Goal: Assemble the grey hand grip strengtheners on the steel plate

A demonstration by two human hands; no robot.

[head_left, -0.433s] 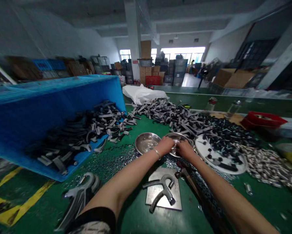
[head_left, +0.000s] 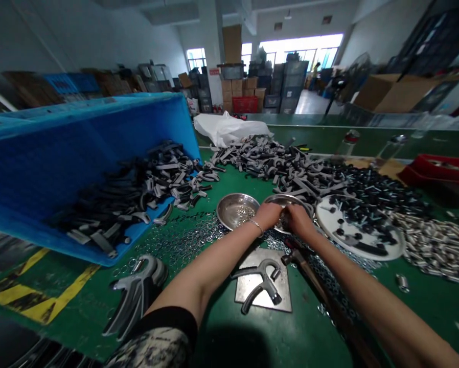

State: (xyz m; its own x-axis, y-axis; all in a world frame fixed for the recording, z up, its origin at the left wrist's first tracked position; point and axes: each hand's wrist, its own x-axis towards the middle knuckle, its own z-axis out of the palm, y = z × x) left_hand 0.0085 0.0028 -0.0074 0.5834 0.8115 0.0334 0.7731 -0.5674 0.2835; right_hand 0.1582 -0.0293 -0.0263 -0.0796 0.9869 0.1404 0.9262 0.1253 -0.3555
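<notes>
Two shallow, round silver metal bowls point(head_left: 227, 208) are set side by side on the green surface point(head_left: 231, 179). Into the right-hand bowl, fingers of the left hand point(head_left: 269, 215) and right hand point(head_left: 297, 220) are lowered, bent; whether they are closed on anything cannot be told. A grey-and-black forked hand grip point(head_left: 267, 282) is laid on a square silver metal plate point(head_left: 285, 276).

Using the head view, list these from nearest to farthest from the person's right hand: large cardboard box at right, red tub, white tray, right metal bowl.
1. Right metal bowl: at the right hand.
2. White tray: just rightward.
3. Red tub: farther right.
4. Large cardboard box: right background.
</notes>
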